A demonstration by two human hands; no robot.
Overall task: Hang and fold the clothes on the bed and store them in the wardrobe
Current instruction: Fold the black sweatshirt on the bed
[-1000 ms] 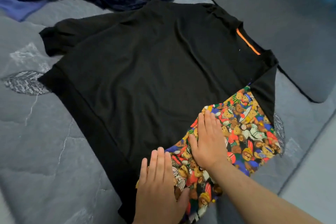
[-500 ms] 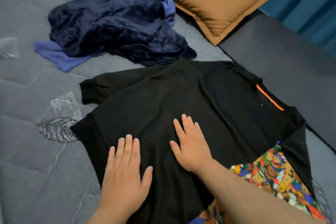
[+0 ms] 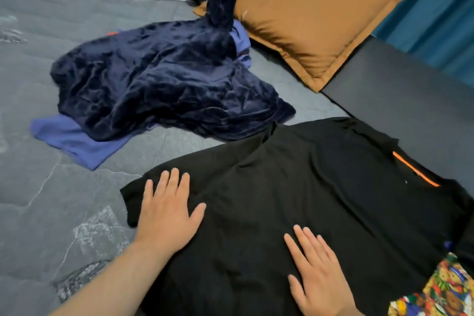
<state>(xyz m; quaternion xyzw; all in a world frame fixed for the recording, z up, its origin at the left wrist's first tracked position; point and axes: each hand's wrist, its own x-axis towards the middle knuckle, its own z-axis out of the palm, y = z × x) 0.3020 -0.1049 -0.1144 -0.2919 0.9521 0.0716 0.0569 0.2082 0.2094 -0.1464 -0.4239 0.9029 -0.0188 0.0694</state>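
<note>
Little is judged done: the black shirt (image 3: 307, 200) is pressed flat on the bed (image 3: 46, 213) under the left hand (image 3: 166, 210) and right hand (image 3: 320, 272), both grips open, while the navy garment (image 3: 159, 79) and blue garment (image 3: 74, 141) are seen heaped beyond, unfolded.

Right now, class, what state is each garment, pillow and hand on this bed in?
black T-shirt: spread flat, not folded
left hand: open, flat on the T-shirt
right hand: open, flat on the T-shirt
brown pillow: lying on the bed
navy velvet garment: crumpled, one end draped over the pillow
blue garment: unfolded, partly under the navy one
bear-print cloth: partly covered by the T-shirt
</note>
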